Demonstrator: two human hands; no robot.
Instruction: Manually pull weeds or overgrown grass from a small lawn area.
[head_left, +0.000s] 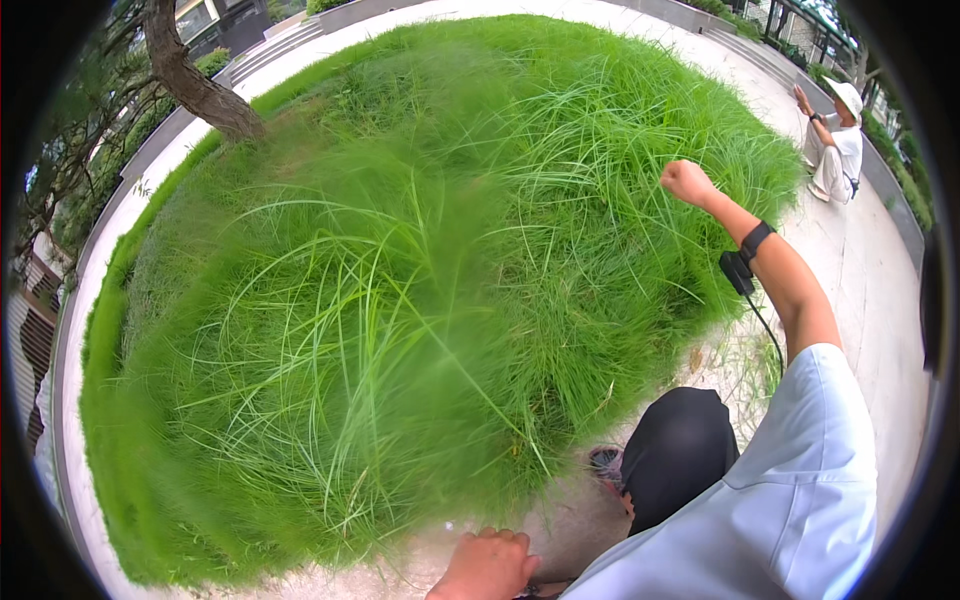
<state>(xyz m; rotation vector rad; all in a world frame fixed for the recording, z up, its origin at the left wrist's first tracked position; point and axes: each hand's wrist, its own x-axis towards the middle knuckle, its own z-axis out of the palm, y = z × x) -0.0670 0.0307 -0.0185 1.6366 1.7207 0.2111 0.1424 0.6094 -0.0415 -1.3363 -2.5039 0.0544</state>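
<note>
My right hand (687, 182) is raised over the right side of a grass bed, its fingers curled in, with no object visible in it. A black strap with a small black device (737, 272) and a cable sits on that forearm. Low in the view, near the paving at the bed's edge, is my left hand (491, 564), back upward and fingers bent; whether it holds anything is hidden. Long arching grass blades (367, 292) rise from the shorter green grass (555, 352) before me. Parts of the grass look blurred.
A tree trunk (202, 94) stands at the bed's upper left. Pale paving (855, 300) curves around the bed. Another person (836, 150) in a white hat crouches at the far right. Stone steps (277, 51) lie beyond. My bent knee (679, 450) is beside the bed's near edge.
</note>
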